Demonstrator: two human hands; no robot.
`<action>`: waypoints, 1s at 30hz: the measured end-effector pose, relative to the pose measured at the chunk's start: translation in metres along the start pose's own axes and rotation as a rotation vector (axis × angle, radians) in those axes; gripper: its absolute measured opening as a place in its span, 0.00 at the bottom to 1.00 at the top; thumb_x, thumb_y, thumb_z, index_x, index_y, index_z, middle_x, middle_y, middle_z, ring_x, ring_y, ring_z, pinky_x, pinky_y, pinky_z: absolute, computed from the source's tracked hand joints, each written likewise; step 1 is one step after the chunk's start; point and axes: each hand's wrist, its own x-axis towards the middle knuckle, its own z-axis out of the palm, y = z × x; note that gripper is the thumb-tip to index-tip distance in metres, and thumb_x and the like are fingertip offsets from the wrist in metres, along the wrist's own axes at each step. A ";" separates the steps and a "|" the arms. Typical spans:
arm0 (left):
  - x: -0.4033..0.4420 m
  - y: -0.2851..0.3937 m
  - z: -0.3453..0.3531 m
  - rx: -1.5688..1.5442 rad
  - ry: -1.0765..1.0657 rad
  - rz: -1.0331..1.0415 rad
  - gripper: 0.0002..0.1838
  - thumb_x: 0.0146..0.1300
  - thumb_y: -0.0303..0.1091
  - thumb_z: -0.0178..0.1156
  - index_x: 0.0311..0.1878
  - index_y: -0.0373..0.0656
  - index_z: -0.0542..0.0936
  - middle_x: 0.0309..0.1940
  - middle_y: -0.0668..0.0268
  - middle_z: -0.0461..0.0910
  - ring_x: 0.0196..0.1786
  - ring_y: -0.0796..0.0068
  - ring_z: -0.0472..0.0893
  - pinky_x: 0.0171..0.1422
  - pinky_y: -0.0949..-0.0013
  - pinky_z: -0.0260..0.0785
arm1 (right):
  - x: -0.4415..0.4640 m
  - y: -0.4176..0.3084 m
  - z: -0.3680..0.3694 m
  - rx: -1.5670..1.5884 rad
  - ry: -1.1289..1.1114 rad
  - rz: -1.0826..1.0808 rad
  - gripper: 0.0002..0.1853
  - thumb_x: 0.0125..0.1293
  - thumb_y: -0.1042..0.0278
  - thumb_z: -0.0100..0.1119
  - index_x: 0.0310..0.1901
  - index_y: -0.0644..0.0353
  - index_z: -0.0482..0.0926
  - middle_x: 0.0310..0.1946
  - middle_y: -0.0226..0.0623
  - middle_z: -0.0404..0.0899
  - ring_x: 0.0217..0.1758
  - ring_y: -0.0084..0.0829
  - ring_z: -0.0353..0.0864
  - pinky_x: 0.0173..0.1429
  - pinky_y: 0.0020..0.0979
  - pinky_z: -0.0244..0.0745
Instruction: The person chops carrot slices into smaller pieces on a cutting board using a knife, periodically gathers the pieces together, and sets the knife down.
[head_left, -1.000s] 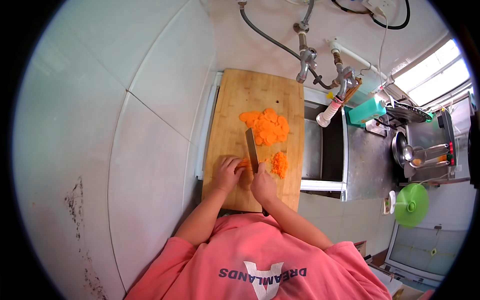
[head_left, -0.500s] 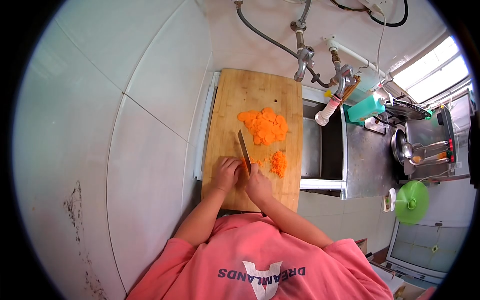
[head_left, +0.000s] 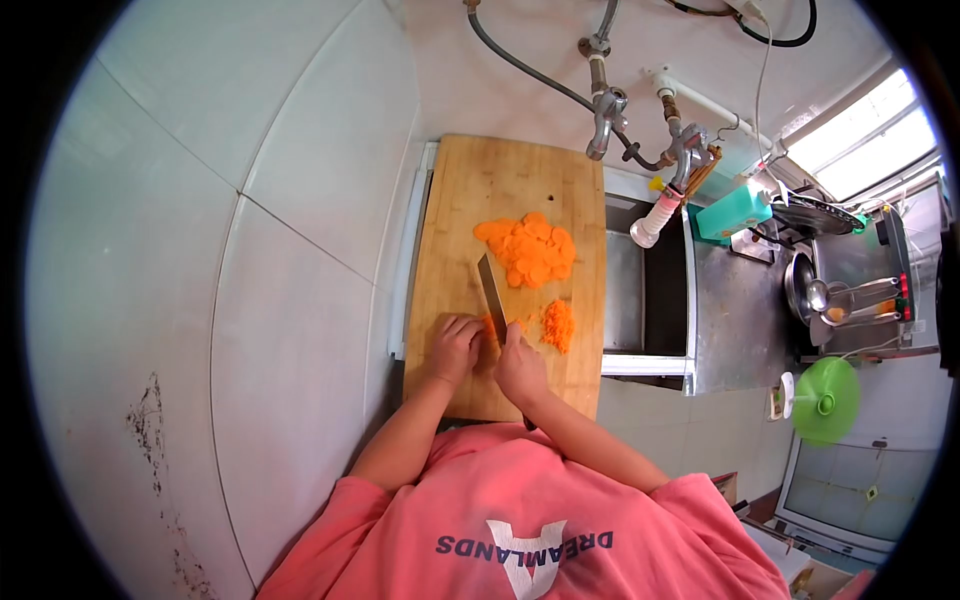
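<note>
Has shifted knife (head_left: 492, 292) slightly nearer left hand (head_left: 453, 350) since a second ago. Wraps right hand (head_left: 521, 375) closed around its handle; pins carrot (head_left: 489, 325) to board (head_left: 570, 180) under bent, nearly closed left fingers. Seems light, firm, slippery where cut; best held from above, with fingertips tucked.

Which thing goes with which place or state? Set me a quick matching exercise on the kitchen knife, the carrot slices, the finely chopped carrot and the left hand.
Things:
1. Kitchen knife
2. Carrot slices
3. Finely chopped carrot
4. Left hand

Places and states:
A. Left of the blade, fingers curled
B. Small pile, near the right edge of the cutting board
C. Gripped in the right hand
D. The larger heap on the board

Right pairs: 1-C, 2-D, 3-B, 4-A
</note>
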 end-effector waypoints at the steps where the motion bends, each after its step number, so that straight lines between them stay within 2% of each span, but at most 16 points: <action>1: -0.001 -0.001 0.001 -0.001 0.001 -0.011 0.09 0.46 0.20 0.63 0.34 0.40 0.81 0.36 0.63 0.81 0.42 0.59 0.78 0.48 0.63 0.72 | 0.000 0.000 0.000 0.002 -0.001 0.000 0.20 0.50 0.78 0.56 0.43 0.66 0.59 0.33 0.59 0.77 0.34 0.58 0.78 0.36 0.50 0.74; 10: 0.000 -0.002 -0.002 -0.002 -0.008 0.033 0.09 0.46 0.21 0.63 0.34 0.40 0.82 0.38 0.63 0.82 0.42 0.60 0.79 0.48 0.63 0.73 | 0.003 0.002 0.003 -0.012 -0.036 -0.026 0.19 0.52 0.76 0.56 0.42 0.64 0.59 0.31 0.58 0.76 0.32 0.59 0.78 0.35 0.52 0.73; 12: 0.001 0.003 -0.005 0.005 -0.007 0.035 0.09 0.46 0.22 0.63 0.33 0.40 0.82 0.38 0.62 0.82 0.42 0.60 0.79 0.48 0.63 0.73 | 0.004 0.001 0.005 -0.030 -0.079 -0.007 0.18 0.56 0.74 0.52 0.47 0.63 0.60 0.34 0.57 0.77 0.32 0.57 0.80 0.35 0.50 0.76; 16: -0.002 -0.002 0.001 0.038 0.006 0.024 0.07 0.45 0.23 0.63 0.32 0.40 0.82 0.38 0.63 0.83 0.41 0.61 0.79 0.47 0.64 0.73 | 0.006 0.004 0.012 -0.063 -0.082 0.017 0.19 0.56 0.74 0.52 0.48 0.63 0.59 0.34 0.57 0.77 0.32 0.56 0.80 0.35 0.49 0.76; 22: -0.003 -0.007 0.005 0.056 0.006 0.018 0.07 0.45 0.23 0.64 0.31 0.41 0.83 0.37 0.64 0.83 0.41 0.62 0.79 0.47 0.64 0.74 | 0.008 0.003 0.008 -0.107 -0.090 -0.013 0.22 0.56 0.69 0.56 0.49 0.62 0.59 0.34 0.57 0.77 0.33 0.55 0.81 0.35 0.48 0.77; 25: -0.003 -0.006 0.004 0.053 0.001 0.026 0.07 0.44 0.22 0.64 0.31 0.41 0.83 0.37 0.65 0.83 0.41 0.62 0.79 0.47 0.65 0.74 | 0.008 0.004 0.011 -0.043 -0.046 0.059 0.23 0.53 0.69 0.59 0.46 0.64 0.60 0.33 0.56 0.78 0.32 0.57 0.79 0.35 0.48 0.75; 30: -0.002 -0.007 0.006 0.045 0.006 0.022 0.06 0.46 0.23 0.66 0.30 0.41 0.82 0.36 0.65 0.83 0.41 0.63 0.79 0.47 0.65 0.73 | 0.004 0.011 0.005 -0.004 -0.042 0.109 0.23 0.52 0.69 0.60 0.47 0.64 0.60 0.33 0.57 0.78 0.37 0.56 0.79 0.39 0.48 0.75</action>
